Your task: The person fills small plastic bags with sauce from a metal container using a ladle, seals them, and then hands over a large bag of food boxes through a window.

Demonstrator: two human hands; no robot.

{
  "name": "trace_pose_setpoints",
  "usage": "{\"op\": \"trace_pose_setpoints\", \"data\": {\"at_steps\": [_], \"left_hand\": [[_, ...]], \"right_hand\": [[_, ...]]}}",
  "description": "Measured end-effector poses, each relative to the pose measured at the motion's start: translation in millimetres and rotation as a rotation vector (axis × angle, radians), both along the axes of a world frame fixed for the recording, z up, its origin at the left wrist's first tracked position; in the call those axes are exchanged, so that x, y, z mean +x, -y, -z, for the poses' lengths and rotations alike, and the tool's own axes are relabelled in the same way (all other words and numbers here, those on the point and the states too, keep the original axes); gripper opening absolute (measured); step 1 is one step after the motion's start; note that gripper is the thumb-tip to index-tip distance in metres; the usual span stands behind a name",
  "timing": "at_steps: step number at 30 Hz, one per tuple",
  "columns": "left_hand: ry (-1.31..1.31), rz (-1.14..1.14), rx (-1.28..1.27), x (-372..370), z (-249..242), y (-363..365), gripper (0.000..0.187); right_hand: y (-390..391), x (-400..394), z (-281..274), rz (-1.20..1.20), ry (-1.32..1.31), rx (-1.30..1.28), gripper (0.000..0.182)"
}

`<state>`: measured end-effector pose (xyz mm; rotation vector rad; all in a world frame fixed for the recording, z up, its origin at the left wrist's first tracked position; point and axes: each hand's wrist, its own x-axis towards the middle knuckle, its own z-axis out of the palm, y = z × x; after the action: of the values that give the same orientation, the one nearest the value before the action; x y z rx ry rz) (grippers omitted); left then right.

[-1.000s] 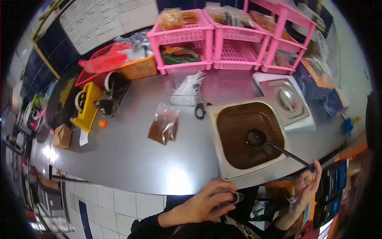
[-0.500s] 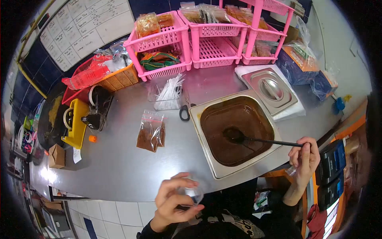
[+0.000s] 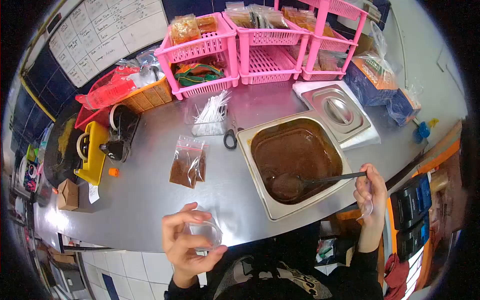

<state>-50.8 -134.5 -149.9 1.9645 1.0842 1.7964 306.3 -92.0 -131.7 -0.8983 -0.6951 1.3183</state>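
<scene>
My left hand [image 3: 181, 242] is curled round a small clear plastic cup [image 3: 214, 231] in front of the table's near edge. In my right hand [image 3: 374, 192] is the black handle of a ladle [image 3: 336, 178]. The ladle's bowl sits low in thick brown sauce [image 3: 292, 150], partly covered by it. This sauce lies in a square steel pan [image 3: 260, 186]. A thin clear piece of plastic, perhaps a lid [image 3: 367, 207], is tucked in my right palm. Beside the pan, a steel lid [image 3: 339, 111] rests on a white cloth [image 3: 367, 137].
Zip bags of brown powder [image 3: 187, 162], black scissors [image 3: 230, 140] and a box of white sticks [image 3: 210, 117] lie left of the pan. Pink racks [image 3: 197, 50] stand behind. A yellow tape dispenser [image 3: 95, 155] and orange cap [image 3: 114, 172] are at the left.
The ladle's bowl has moved toward the near side of the pan and deeper into the sauce. My right hand has shifted slightly left and up. My left hand has moved left with the cup.
</scene>
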Motion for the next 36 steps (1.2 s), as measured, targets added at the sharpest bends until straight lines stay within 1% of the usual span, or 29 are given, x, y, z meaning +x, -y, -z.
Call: {"op": "trace_pose_setpoints", "data": {"at_steps": [2, 6, 7, 8, 10, 12, 15, 16, 18, 19, 22, 24, 25, 27, 29, 32, 33, 35, 36], "left_hand": [[-0.081, -0.044, -0.025, -5, -11, -1, 0.028], [-0.064, -0.069, -0.01, -7, -26, -8, 0.03], [-0.063, -0.066, -0.01, -7, -29, -10, 0.03], [-0.059, -0.069, 0.021, -6, -32, -12, 0.03], [-0.053, -0.067, 0.052, -6, -39, -14, 0.031], [-0.177, -0.12, 0.022, -9, -48, -14, 0.031], [-0.195, -0.099, -0.02, -10, -60, -17, 0.031], [-0.195, -0.098, -0.018, -10, -65, -18, 0.031], [-0.297, -0.063, -0.022, -12, -75, -21, 0.03], [-0.295, -0.067, -0.022, -11, -79, -24, 0.03], [-0.302, -0.025, -0.013, -9, -87, -32, 0.029], [-0.243, 0.045, 0.023, -3, -92, -38, 0.028], [-0.245, 0.044, 0.023, 1, -94, -41, 0.028], [-0.196, 0.134, -0.016, 9, -99, -48, 0.026], [-0.228, 0.174, 0.004, 17, -105, -60, 0.025], [-0.209, 0.372, 0.024, 32, -105, -80, 0.026], [-0.21, 0.377, 0.028, 38, -108, -86, 0.026], [-0.215, 0.419, 0.1, 49, -116, -96, 0.025], [-0.228, 0.43, 0.134, 54, -117, -102, 0.023]], "right_hand": [[2, 3, 2, 0.056, -0.078, -0.02, 0.018], [4, 7, 5, 0.111, -0.077, 0.033, 0.017], [4, 8, 5, 0.123, -0.112, 0.036, 0.017], [4, 9, 6, 0.137, -0.147, 0.039, 0.017], [4, 10, 11, 0.141, -0.138, 0.05, 0.017], [5, 12, 14, 0.143, -0.129, 0.058, 0.017], [9, 12, 16, 0.156, -0.136, 0.062, 0.017], [10, 10, 15, 0.194, -0.118, 0.057, 0.017], [12, 8, 16, 0.231, -0.099, 0.054, 0.017], [13, 8, 18, 0.237, -0.106, 0.068, 0.016], [13, 9, 20, 0.237, -0.119, 0.095, 0.017], [13, 8, 21, 0.239, -0.129, 0.107, 0.017], [12, 6, 20, 0.252, -0.132, 0.121, 0.017], [12, 7, 22, 0.264, -0.135, 0.131, 0.017], [11, 15, 27, 0.2, -0.152, 0.232, 0.018], [9, 17, 15, 0.247, -0.112, 0.244, 0.019], [9, 17, 8, 0.252, -0.112, 0.247, 0.019], [6, 18, -7, 0.346, -0.098, 0.245, 0.019], [4, 26, -8, 0.303, -0.106, 0.314, 0.02]]}}
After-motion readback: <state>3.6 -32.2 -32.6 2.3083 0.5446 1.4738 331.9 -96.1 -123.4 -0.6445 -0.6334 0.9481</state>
